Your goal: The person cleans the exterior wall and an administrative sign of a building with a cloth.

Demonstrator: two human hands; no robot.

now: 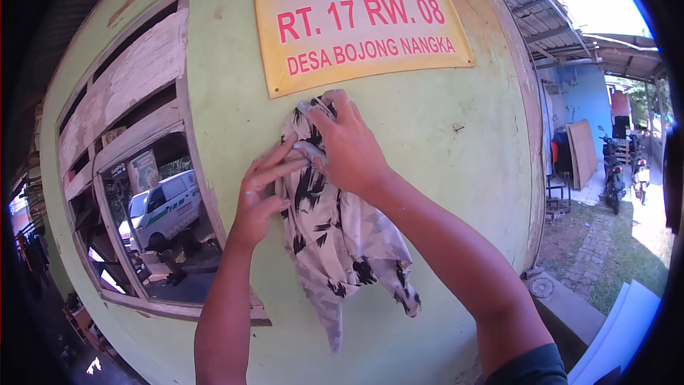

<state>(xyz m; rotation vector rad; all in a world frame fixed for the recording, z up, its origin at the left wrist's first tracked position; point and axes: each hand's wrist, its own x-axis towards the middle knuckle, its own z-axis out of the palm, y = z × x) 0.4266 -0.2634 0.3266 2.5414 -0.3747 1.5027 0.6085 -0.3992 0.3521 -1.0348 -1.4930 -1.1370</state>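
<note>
A white and grey cloth with black patches [313,221] hangs against the light green wall [442,150], just under a yellow and white banner [363,21]. My right hand [349,142] grips the top of the cloth, its fingers bent over the fabric. At the cloth's upper left edge is my left hand [263,189], its fingers apart and their tips touching the fabric. Whatever holds the cloth to the wall is hidden behind the hands and folds. Two tapered ends of the cloth dangle below.
On the left a wooden-framed window [192,242] reflects a white van. Motorcycles [613,171] stand at the far right beside a leaning brown board [582,150]. White sheets [620,335] lean at the lower right, near a concrete ledge [570,314].
</note>
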